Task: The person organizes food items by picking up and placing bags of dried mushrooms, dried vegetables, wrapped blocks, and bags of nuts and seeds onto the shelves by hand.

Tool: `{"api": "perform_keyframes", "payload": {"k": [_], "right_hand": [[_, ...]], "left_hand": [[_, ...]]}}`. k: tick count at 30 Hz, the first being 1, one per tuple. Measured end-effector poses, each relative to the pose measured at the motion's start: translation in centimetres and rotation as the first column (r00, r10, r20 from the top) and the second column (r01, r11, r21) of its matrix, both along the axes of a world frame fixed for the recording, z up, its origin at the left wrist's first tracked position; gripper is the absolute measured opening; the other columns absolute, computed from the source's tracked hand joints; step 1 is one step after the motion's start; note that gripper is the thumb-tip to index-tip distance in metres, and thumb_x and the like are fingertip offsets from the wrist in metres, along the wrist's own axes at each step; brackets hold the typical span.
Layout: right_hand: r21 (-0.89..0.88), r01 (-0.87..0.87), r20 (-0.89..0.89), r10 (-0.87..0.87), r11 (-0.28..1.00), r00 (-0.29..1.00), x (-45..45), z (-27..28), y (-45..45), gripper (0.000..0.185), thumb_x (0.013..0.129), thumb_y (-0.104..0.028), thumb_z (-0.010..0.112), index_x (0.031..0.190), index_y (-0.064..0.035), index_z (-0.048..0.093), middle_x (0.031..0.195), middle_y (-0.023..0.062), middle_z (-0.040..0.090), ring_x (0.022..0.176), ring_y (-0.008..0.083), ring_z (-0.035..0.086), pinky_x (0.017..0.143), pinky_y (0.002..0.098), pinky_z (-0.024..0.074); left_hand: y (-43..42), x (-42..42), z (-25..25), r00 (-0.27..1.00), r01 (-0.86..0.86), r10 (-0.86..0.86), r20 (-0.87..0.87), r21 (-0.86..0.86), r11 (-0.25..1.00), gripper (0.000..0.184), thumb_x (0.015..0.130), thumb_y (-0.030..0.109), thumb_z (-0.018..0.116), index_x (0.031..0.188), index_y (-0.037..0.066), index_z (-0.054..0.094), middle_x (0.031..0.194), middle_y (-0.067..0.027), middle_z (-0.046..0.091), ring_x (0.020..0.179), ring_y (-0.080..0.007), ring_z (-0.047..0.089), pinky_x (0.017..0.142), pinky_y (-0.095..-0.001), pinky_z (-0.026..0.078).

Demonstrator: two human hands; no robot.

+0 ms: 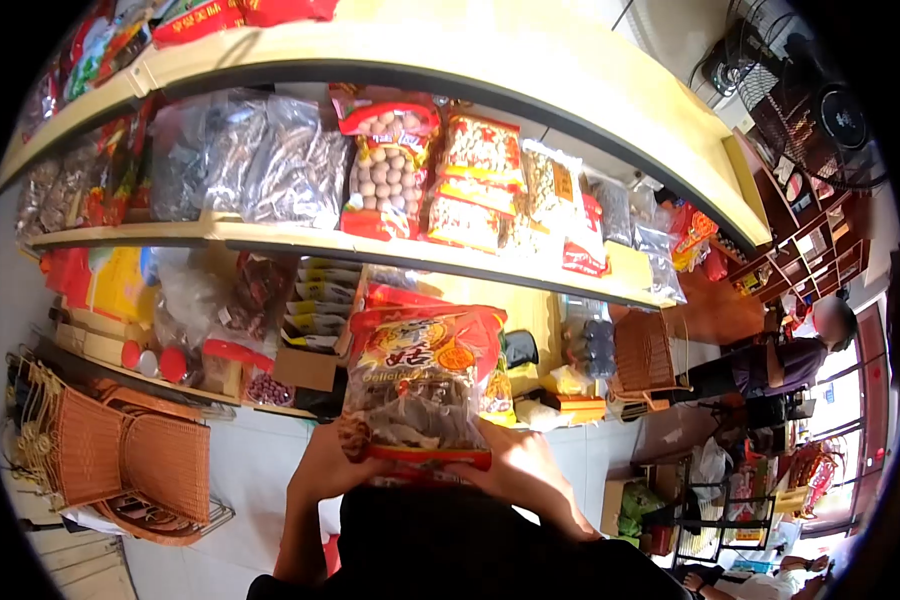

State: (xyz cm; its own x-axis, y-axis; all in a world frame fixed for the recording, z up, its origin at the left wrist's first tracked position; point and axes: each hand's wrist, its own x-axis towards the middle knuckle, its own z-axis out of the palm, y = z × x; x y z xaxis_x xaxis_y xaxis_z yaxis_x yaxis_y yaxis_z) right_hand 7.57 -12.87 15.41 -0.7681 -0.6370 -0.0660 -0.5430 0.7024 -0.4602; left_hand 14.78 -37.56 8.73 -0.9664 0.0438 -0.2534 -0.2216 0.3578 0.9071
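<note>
Right below the pale wooden middle shelf (425,262), the clear plastic bag with red and gold printing (420,375) is held upright by its bottom edge, with dark brown dried pieces, perhaps mushrooms, showing through its window. The left hand (342,468) grips its lower left corner and the right hand (520,466) grips the lower right one, thumbs on the near side. On the middle shelf stand a red-topped bag of round tan balls (388,180), red and yellow printed packets (478,155) and, left of them, clear bags of greyish dried goods (295,165). Under the shelf, left of the held bag, are dark packets in a row (320,300) and an open brown cardboard flap (305,369). Orange-brown wicker chairs (165,468) stand below the shelf's left end; a person in dark clothes (792,362) is beyond its right end.
</note>
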Motion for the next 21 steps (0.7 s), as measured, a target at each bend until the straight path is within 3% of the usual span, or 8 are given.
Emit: {"api": "perform_keyframes", "payload": {"k": [1,4,5,8,10,13,16,21], "right_hand": [[-0.044,-0.036,-0.039,0.034,0.998,0.999,0.0,1.0,-0.1,0.051,0.071,-0.036,0.079,0.1,-0.0002,0.059,0.082,0.0199,0.065,0.076,0.0386,0.064,0.067,0.0435,0.0521],[-0.125,-0.174,-0.137,0.157,0.977,0.978,-0.8,3.2,-0.1,0.05,0.074,-0.037,0.076,0.106,-0.0019,0.06,0.071,0.0109,0.064,0.06,0.0292,0.064,0.054,0.0376,0.0528],[-0.131,-0.179,-0.145,0.159,0.975,0.977,-1.0,3.7,-0.3,0.05,0.074,-0.037,0.076,0.106,-0.0019,0.06,0.071,0.0109,0.064,0.06,0.0292,0.064,0.054,0.0376,0.0528],[-0.148,-0.256,-0.312,0.2,0.955,0.929,-1.3,5.0,-0.9,0.06,0.07,-0.044,0.08,0.106,0.0005,0.062,0.065,0.0093,0.064,0.054,0.024,0.064,0.051,0.0312,0.0523],[-0.135,-0.25,-0.312,0.198,0.959,0.929,-1.2,5.9,-1.0,0.063,0.069,-0.046,0.08,0.106,0.0021,0.063,0.065,0.0086,0.064,0.053,0.0236,0.064,0.051,0.0307,0.0516],[-0.144,-0.332,-0.384,0.256,0.932,0.887,-1.9,6.6,-0.4,0.055,0.073,-0.043,0.077,0.1,0.0019,0.062,0.068,0.0089,0.062,0.053,0.0233,0.062,0.05,0.0316,0.0504],[-0.145,-0.445,-0.477,0.332,0.884,0.814,-3.1,7.6,0.4,0.052,0.076,-0.038,0.074,0.102,0.004,0.06,0.076,0.0111,0.062,0.054,0.024,0.061,0.05,0.0322,0.0501],[-0.101,-0.596,-0.674,0.386,0.797,0.63,-4.4,10.4,0.9,0.045,0.069,-0.015,0.07,0.107,0.0058,0.061,0.073,0.0095,0.061,0.057,0.0206,0.06,0.052,0.0312,0.0511]], "left_hand": [[-0.1,0.7,-0.7,0.989,-0.106,0.124,-0.08,0.192,0.976,0.044,0.067,0.019,0.08,0.1,-0.003,0.062,0.094,-0.0123,0.069,0.083,-0.0191,0.066,0.075,-0.0313,0.051],[-0.6,1.9,0.4,0.964,-0.196,0.235,-0.124,0.268,0.943,0.04,0.065,0.015,0.083,0.094,-0.005,0.064,0.083,-0.0095,0.069,0.073,-0.0127,0.064,0.066,-0.0292,0.051],[0.0,1.7,1.4,0.905,-0.249,0.332,-0.266,0.302,0.92,0.035,0.063,0.01,0.084,0.086,-0.004,0.063,0.073,-0.0062,0.066,0.068,-0.0086,0.06,0.059,-0.0267,0.049],[-0.7,3.0,3.0,0.866,-0.344,0.39,-0.313,0.193,0.919,0.033,0.062,0.01,0.086,0.079,-0.001,0.06,0.07,-0.0038,0.063,0.066,-0.0079,0.059,0.059,-0.0249,0.049],[-1.3,3.2,2.8,0.837,-0.372,0.453,-0.306,0.289,0.882,0.036,0.059,0.011,0.088,0.075,0.0,0.058,0.068,-0.0023,0.061,0.063,-0.0077,0.059,0.057,-0.0238,0.048],[-1.3,4.1,4.8,0.784,-0.487,0.412,-0.464,-0.05,0.872,0.044,0.053,0.012,0.09,0.081,0.0,0.058,0.067,-0.003,0.06,0.06,-0.0141,0.062,0.054,-0.0273,0.048],[-1.6,4.6,3.8,0.639,-0.56,0.321,-0.699,-0.136,0.817,0.05,0.047,0.011,0.089,0.084,-0.001,0.058,0.068,-0.006,0.059,0.064,-0.0208,0.065,0.057,-0.0327,0.05],[-1.9,4.8,4.5,0.59,-0.533,0.276,-0.759,-0.11,0.839,0.057,0.05,0.014,0.085,0.1,-0.001,0.062,0.092,-0.0144,0.065,0.082,-0.031,0.065,0.073,-0.0359,0.051]]}}
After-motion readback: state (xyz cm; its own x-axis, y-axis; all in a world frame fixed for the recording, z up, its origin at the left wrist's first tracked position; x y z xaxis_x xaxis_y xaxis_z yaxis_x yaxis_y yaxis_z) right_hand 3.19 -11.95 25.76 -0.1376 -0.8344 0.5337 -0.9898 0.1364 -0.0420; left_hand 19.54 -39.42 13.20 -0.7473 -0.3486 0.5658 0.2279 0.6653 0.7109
